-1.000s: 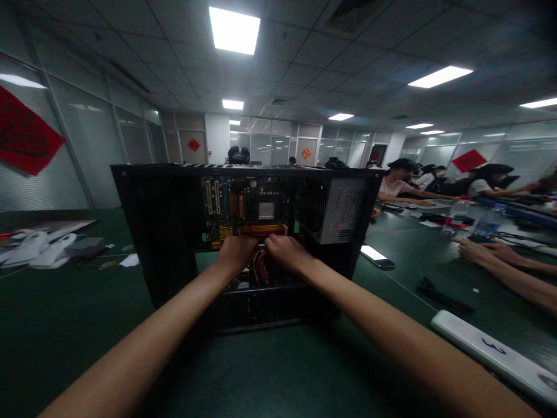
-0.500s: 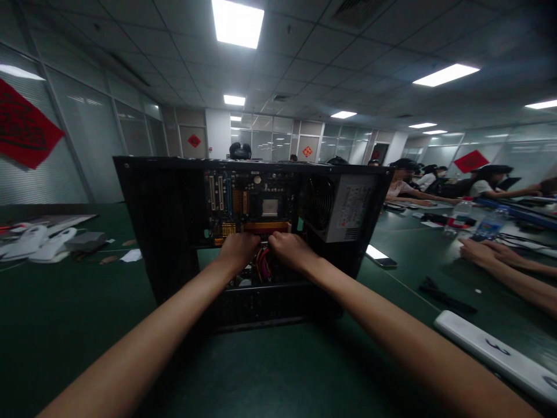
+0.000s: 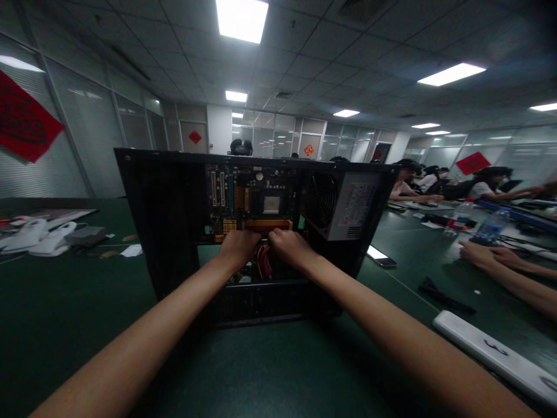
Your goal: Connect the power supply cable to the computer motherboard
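A black computer case [image 3: 261,302] stands on its side before me with its open face toward me. Inside it, the motherboard [image 3: 278,184] carries a pale square processor socket and several slots. Below that socket runs an orange-yellow slot strip [image 3: 267,224]. My left hand [image 3: 238,248] is closed at the strip's lower left, and my right hand [image 3: 290,247] is closed at its lower right. Their fingertips point inward and hide whatever is pinched there. Red and dark cables [image 3: 263,264] hang between the two hands. A silver power supply [image 3: 351,208] with a fan sits at the case's upper right.
On the green table [image 3: 270,371] lie white gloves [image 3: 52,238] and a grey box [image 3: 86,235] at left. To the right are a phone [image 3: 381,256], a black strap [image 3: 446,296], a white power strip [image 3: 496,348] and bottles [image 3: 460,216]. Another person's hands [image 3: 483,255] rest at far right.
My hands stay at the same place on the board. The view has shifted very slightly; nothing else has visibly moved.
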Tool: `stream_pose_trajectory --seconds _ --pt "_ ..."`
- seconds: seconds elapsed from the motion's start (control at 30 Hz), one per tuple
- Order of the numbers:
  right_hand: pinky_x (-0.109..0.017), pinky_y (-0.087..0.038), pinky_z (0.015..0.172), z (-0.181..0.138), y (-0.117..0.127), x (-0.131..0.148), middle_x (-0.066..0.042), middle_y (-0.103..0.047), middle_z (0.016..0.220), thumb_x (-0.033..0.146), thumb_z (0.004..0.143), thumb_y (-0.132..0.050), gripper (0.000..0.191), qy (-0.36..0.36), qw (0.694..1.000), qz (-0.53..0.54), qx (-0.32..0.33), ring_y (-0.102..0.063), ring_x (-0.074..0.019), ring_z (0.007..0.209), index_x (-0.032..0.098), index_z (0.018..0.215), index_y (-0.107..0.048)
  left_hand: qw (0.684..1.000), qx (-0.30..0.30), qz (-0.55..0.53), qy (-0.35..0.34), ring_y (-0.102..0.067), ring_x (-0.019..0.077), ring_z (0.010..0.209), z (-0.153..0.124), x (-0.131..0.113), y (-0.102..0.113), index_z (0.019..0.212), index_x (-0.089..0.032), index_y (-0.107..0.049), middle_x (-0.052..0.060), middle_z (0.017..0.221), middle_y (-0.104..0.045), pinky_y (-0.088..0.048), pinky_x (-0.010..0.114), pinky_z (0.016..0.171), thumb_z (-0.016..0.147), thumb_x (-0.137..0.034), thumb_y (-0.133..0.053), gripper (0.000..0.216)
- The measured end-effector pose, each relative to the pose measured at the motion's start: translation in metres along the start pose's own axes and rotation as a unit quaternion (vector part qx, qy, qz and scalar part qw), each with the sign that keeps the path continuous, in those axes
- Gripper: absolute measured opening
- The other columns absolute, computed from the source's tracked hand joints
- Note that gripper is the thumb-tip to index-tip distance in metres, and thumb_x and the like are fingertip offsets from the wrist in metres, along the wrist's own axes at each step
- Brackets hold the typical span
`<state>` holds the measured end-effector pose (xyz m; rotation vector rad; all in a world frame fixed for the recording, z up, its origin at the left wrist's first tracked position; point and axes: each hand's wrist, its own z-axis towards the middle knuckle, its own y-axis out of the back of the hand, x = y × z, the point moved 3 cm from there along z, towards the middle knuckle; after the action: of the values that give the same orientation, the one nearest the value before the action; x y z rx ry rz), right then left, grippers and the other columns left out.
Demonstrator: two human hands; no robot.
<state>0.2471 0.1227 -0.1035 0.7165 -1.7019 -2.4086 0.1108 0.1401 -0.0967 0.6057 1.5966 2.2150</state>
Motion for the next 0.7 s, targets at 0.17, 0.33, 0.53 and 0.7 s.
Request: stream_pose_trajectory --seconds 0.17,0.33,0.53,0.7 --pt "-0.034 -0.055 0.074 0.0015 -0.0034 -0.0023 -0.017 -0.066 0.109 0.009 0.097 -0.036 0.027 0.023 1.000 -0.016 -0.001 -0.069 -0.0280 0.099 0.010 0.112 -0.059 1.000 0.007 -0.009 0.007 -0.072 0.0336 0.096 -0.0037 -0.0015 0.0036 0.106 -0.019 -0.073 0.016 0.104 -0.075 -0.054 0.040 0.075 0.095 -0.025 -0.046 0.030" --pt "-0.036 -0.056 0.070 0.0038 -0.0052 -0.0032 -0.016 -0.067 0.106 0.008 0.097 -0.037 0.026 0.041 0.998 -0.036 -0.008 -0.070 -0.0286 0.095 0.010 0.111 -0.059 1.000 0.002 -0.021 0.012 -0.072 0.0301 0.097 -0.0062 -0.0016 0.0045 0.108 -0.022 -0.073 0.012 0.105 -0.075 -0.053 0.036 0.077 0.096 -0.028 -0.045 0.031" --pt "-0.036 -0.055 0.067 0.0037 -0.0047 -0.0005 -0.019 -0.067 0.103 0.006 0.097 -0.033 0.030 0.104 0.991 -0.089 -0.005 -0.069 -0.0284 0.092 0.007 0.109 -0.061 0.999 0.004 -0.037 0.023 -0.072 0.0276 0.097 -0.0051 0.0002 0.0020 0.112 -0.026 -0.072 0.008 0.107 -0.076 -0.053 0.034 0.076 0.093 -0.027 -0.047 0.031" --pt "-0.036 -0.054 0.069 0.0047 -0.0097 -0.0062 -0.020 -0.066 0.108 0.007 0.097 -0.033 0.030 0.096 0.993 -0.065 -0.013 -0.069 -0.0292 0.095 0.007 0.112 -0.060 0.998 0.003 -0.049 0.025 -0.071 0.0290 0.099 -0.0030 0.0017 -0.0012 0.113 -0.027 -0.071 0.008 0.110 -0.075 -0.053 0.036 0.078 0.092 -0.030 -0.048 0.032"
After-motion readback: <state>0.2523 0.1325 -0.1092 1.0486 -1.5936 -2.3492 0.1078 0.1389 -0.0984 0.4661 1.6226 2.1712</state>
